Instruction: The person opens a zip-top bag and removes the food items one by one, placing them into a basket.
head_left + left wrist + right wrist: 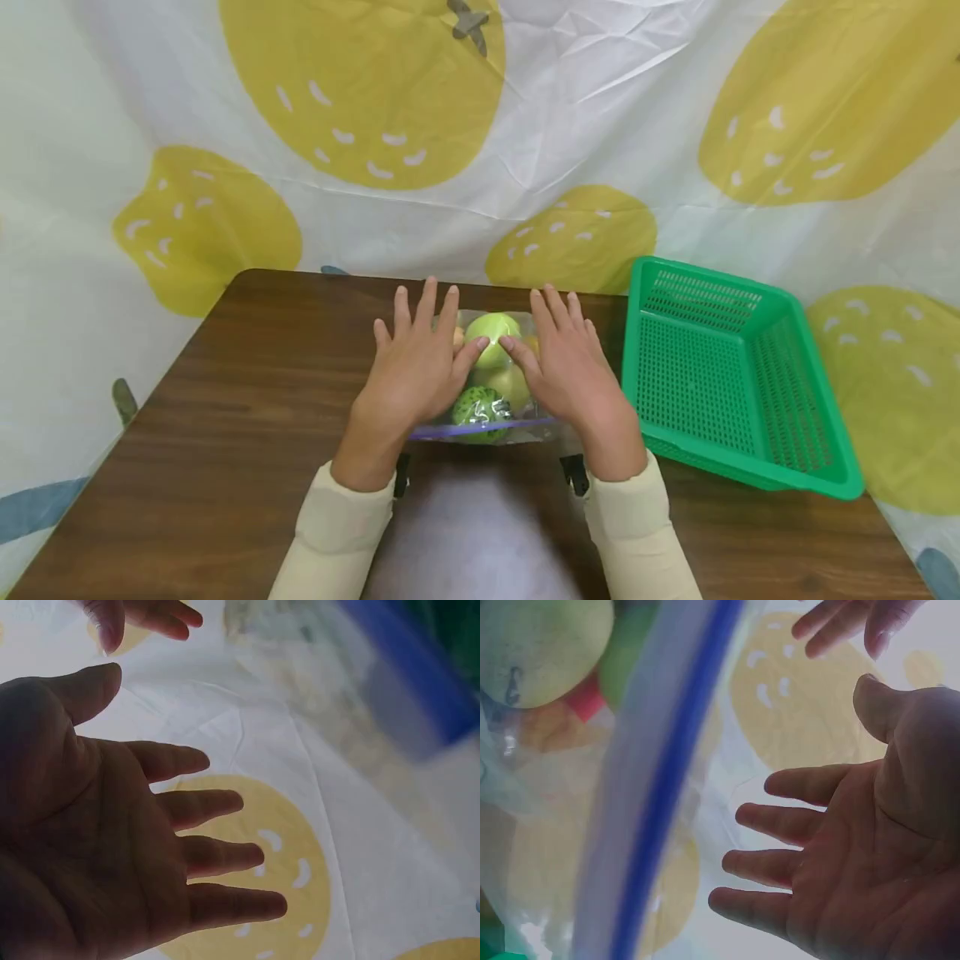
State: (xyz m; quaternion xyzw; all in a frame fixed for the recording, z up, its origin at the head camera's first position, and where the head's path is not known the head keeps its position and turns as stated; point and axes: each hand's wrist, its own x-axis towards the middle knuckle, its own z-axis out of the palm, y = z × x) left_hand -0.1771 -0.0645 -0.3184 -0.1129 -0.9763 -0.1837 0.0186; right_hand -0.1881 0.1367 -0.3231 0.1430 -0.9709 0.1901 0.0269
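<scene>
Zip bag (442, 431) of round things (492, 327) lies toward the table's (225, 417) far edge, left of the green basket (750, 468); left hand (416, 367) and right hand (566, 367) spread above, gripping nothing. Looks like settling it; taking hold would call for a pinch.

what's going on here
A person is reaching over a clear zip bag on a brown table, with round green things inside, one of them a speckled ball. The left hand's grip and the right hand's grip are both open, fingers straight and spread, holding nothing; whether they touch the bag is hard to tell. The bag's coloured zip strip runs along the edge nearest the person. A green basket stands to the right.
</scene>
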